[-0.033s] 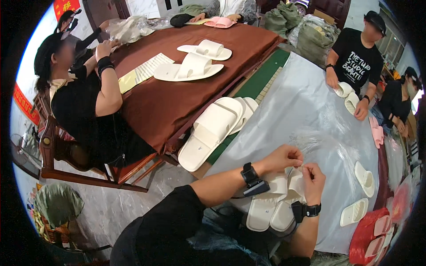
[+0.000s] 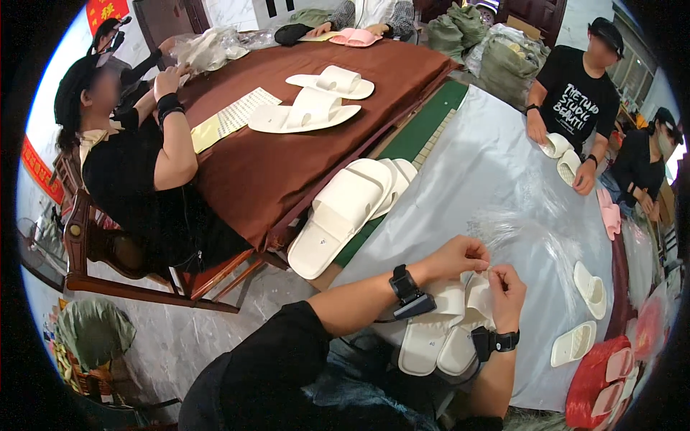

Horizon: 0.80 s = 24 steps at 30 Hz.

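Note:
In front of me a pair of cream-white slide slippers, a left one [image 2: 422, 348] and a right one [image 2: 457, 352], lie side by side on the grey table cover. Over their toe ends, my left hand [image 2: 460, 258] is closed in a pinch. Close beside it, my right hand [image 2: 507, 286] pinches too, fingertips nearly meeting the left ones. Whatever is between the fingers is too thin to make out. Just past my hands lies a loose bundle of clear, thin plastic strands [image 2: 528, 237]. My hands and wrists hide part of the slippers.
Larger white slippers [image 2: 341, 215] lean at the left table edge. More white slides [image 2: 305, 111] lie on the brown cloth [image 2: 237, 187]. Single white slippers [image 2: 589, 289] and a red bag [image 2: 593, 381] with pink slippers are at right. Across the table a person [image 2: 578, 93] handles white slippers.

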Each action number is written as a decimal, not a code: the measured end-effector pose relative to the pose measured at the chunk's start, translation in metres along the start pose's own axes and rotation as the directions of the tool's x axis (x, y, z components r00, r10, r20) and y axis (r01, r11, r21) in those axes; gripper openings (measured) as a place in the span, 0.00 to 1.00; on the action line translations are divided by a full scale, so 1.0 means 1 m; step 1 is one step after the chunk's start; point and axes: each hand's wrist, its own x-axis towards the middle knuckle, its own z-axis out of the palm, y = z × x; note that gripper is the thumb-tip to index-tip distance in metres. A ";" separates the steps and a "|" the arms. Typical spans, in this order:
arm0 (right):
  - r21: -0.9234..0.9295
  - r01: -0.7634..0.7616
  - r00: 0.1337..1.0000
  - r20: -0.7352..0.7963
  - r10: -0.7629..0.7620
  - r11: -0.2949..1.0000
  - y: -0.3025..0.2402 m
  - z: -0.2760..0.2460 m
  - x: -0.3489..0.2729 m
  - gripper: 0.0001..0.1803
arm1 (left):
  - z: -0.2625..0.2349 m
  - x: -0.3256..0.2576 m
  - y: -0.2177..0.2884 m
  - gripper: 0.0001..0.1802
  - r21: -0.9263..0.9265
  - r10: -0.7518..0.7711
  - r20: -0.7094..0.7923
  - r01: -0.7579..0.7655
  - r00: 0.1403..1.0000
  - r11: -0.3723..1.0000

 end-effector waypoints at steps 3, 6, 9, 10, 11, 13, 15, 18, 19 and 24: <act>0.002 0.026 1.000 -0.014 -0.026 1.000 0.005 0.001 -0.003 0.03 | 0.001 -0.003 0.001 0.05 -0.005 -0.007 0.033 0.007 0.999 1.000; 0.016 0.037 0.999 -0.023 -0.037 0.999 0.008 0.001 -0.004 0.03 | 0.005 -0.007 0.013 0.05 0.005 -0.085 0.025 0.085 0.996 0.996; 0.024 0.041 0.999 -0.033 -0.040 0.999 0.008 -0.003 -0.006 0.03 | 0.008 -0.005 0.011 0.06 0.011 -0.133 -0.017 0.133 0.991 0.991; 0.012 0.023 0.998 -0.057 -0.022 1.000 0.007 -0.003 -0.006 0.03 | 0.009 -0.003 0.007 0.06 0.017 -0.113 -0.045 0.114 0.993 0.993; -0.013 0.063 0.997 -0.053 -0.064 0.998 0.006 -0.002 -0.004 0.04 | 0.007 -0.001 0.003 0.06 0.009 -0.122 -0.008 0.122 0.993 0.992; -0.032 0.042 0.999 -0.026 -0.043 0.999 -0.003 -0.001 -0.002 0.04 | 0.000 0.000 -0.005 0.07 0.044 -0.060 -0.081 0.064 0.995 0.997; -0.043 0.028 1.000 0.005 -0.028 0.999 0.000 0.002 0.001 0.06 | 0.001 -0.005 0.015 0.07 0.187 -0.090 -0.073 0.102 0.993 0.977; -0.055 0.050 0.999 0.016 -0.050 0.997 -0.004 -0.002 0.004 0.06 | 0.007 -0.003 0.021 0.07 0.121 -0.190 -0.096 0.201 0.977 0.972; -0.076 0.026 0.999 -0.025 -0.028 0.997 -0.003 -0.003 0.004 0.06 | 0.009 -0.002 0.025 0.06 0.116 -0.172 -0.106 0.184 0.979 0.976; 0.014 0.048 0.998 0.050 -0.049 0.999 0.002 -0.007 0.001 0.06 | 0.010 0.000 0.015 0.05 0.132 -0.201 -0.108 0.215 0.974 0.968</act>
